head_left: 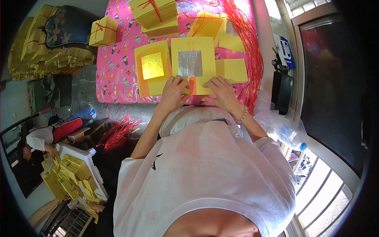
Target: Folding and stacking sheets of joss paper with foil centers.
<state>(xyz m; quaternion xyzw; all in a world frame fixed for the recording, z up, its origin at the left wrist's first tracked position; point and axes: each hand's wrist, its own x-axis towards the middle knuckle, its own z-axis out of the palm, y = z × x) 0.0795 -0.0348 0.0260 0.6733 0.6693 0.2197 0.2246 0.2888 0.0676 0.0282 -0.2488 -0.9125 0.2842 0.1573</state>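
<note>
A yellow paper sheet with a silver foil square [190, 63] lies on the pink patterned table cover, directly before me. At its near left corner my left hand [175, 92] has fingers bent over the edge. My right hand [224, 93], with a beaded bracelet at the wrist, grips the near right corner, thumb below and fingers on top. An orange band shows on the paper between my hands. Just left lies yellow paper with a gold foil square [152, 66]; whether each is one sheet or a stack I cannot tell. Folded plain yellow paper [232, 71] lies to the right.
Tied yellow paper bundles [158, 14] stand at the table's far side, another bundle [103, 31] at its left. Red strands [252, 51] hang along the right edge. A plastic bottle [294, 140] is by the window. Another person [41, 136] sits left beside yellow stacks [75, 170].
</note>
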